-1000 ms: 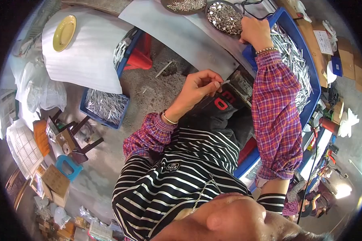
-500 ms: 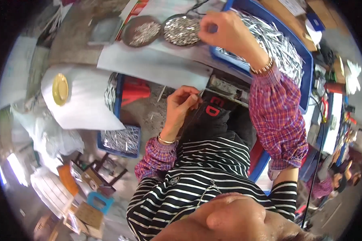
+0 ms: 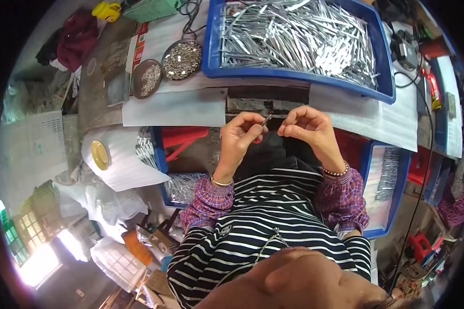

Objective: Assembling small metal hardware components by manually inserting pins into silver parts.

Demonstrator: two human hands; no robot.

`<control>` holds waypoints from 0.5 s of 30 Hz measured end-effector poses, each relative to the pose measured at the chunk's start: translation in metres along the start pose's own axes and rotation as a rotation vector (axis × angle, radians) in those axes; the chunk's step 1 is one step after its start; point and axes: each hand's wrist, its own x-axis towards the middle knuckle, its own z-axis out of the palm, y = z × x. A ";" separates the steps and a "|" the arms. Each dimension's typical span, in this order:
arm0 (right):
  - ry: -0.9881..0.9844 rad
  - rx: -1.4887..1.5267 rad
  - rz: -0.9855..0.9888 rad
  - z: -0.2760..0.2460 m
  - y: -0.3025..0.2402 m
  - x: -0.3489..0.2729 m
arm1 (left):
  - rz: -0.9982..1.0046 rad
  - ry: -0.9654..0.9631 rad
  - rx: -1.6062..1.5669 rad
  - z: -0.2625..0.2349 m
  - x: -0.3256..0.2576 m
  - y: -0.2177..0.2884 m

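Observation:
My left hand (image 3: 237,141) is closed in a pinch on a short, thin metal piece (image 3: 266,119), which sticks up from between thumb and forefinger. Close beside it, a small gap apart, my right hand (image 3: 315,133) is pinched too; whatever its fingertips hold is too small to make out. Both hands are above my lap, at the table's near edge. Beyond them stands a large blue tray (image 3: 294,82) heaped with long silvery metal strips. Left of the tray are a dark round dish (image 3: 177,43) of small shiny pieces and a brown dish (image 3: 137,77) with fewer pieces.
At the left, a yellow oval dish (image 3: 100,155) lies on a white sheet (image 3: 121,172). Blue bins of metal parts stand low on both sides, one at the right (image 3: 363,170). A red stool (image 3: 183,136) is under the table. A black cable (image 3: 420,170) hangs at the right.
My right hand has come down from beside the dark dish to my left hand. The view has swung, so the tray and dishes appear shifted left. My left hand stays pinched.

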 end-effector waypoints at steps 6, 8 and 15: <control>0.238 0.106 -0.069 -0.016 0.034 -0.013 | 0.007 -0.037 0.196 0.031 0.005 0.003; 0.251 0.109 -0.074 -0.019 0.038 -0.014 | 0.028 -0.034 0.226 0.036 0.006 -0.001; 0.266 0.179 -0.092 -0.022 0.042 -0.016 | 0.066 -0.073 0.260 0.040 0.005 -0.005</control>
